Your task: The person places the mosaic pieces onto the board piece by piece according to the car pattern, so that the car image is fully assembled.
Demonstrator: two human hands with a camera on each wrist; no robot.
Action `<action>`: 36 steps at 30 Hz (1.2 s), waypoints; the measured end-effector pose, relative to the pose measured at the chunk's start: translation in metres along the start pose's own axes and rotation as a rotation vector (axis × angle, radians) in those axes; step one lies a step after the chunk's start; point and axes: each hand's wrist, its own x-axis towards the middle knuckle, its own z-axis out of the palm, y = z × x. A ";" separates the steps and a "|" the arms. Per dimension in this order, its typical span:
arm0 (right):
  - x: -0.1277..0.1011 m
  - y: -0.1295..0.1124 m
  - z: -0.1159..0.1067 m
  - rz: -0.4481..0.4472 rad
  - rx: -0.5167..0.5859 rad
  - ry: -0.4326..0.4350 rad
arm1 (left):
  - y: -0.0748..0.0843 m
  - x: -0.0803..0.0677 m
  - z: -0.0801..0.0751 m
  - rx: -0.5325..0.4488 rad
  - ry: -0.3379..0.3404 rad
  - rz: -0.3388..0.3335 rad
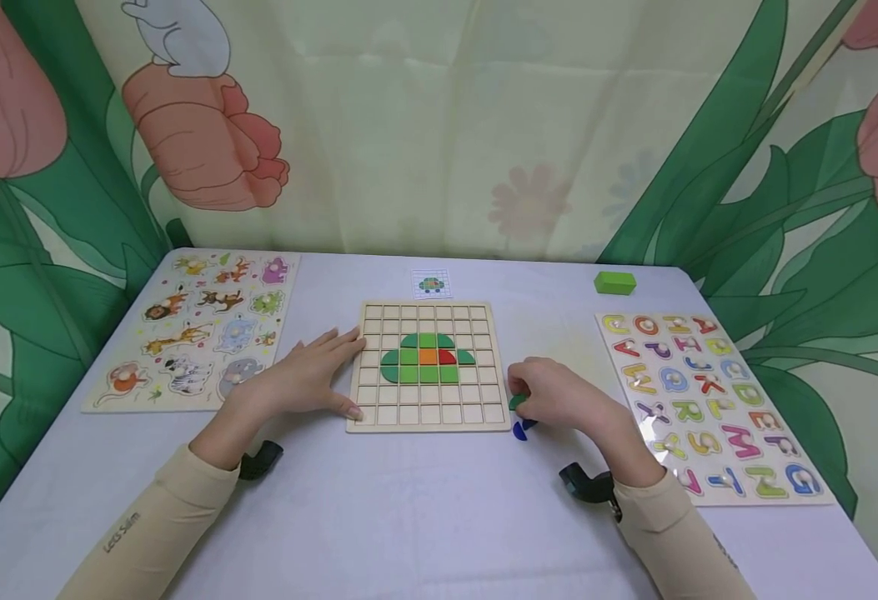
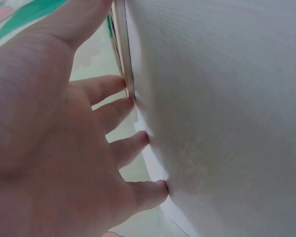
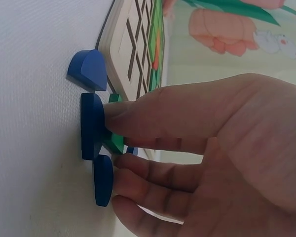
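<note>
A wooden grid board (image 1: 429, 432) lies in the middle of the table, with green, orange and red pieces (image 1: 427, 357) set in its cells as a turtle-like shape. My left hand (image 1: 299, 375) rests at the board's left edge, fingers spread, thumb near the lower corner. In the left wrist view its fingertips (image 2: 123, 84) meet the edge and the cloth. Off the board's lower right corner, my right hand (image 1: 559, 392) curls over loose pieces and pinches a green piece (image 3: 117, 143) between thumb and index finger. Blue pieces with rounded edges (image 3: 91, 126) lie close under the fingers.
A small picture card (image 1: 432, 284) lies behind the board. To the left is an animal knob puzzle (image 1: 123, 396), to the right a letter puzzle (image 1: 754, 500). A green block (image 1: 614, 283) stands at the back right, before a printed curtain (image 1: 408, 150).
</note>
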 end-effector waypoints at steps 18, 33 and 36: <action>0.003 -0.002 0.011 0.021 -0.133 0.100 | 0.000 0.001 0.001 -0.007 0.002 0.009; -0.001 -0.002 0.003 0.022 -0.090 0.022 | -0.002 -0.001 0.002 -0.002 0.015 0.010; 0.000 -0.001 0.003 0.027 -0.093 0.020 | -0.002 -0.001 0.002 -0.009 0.017 0.014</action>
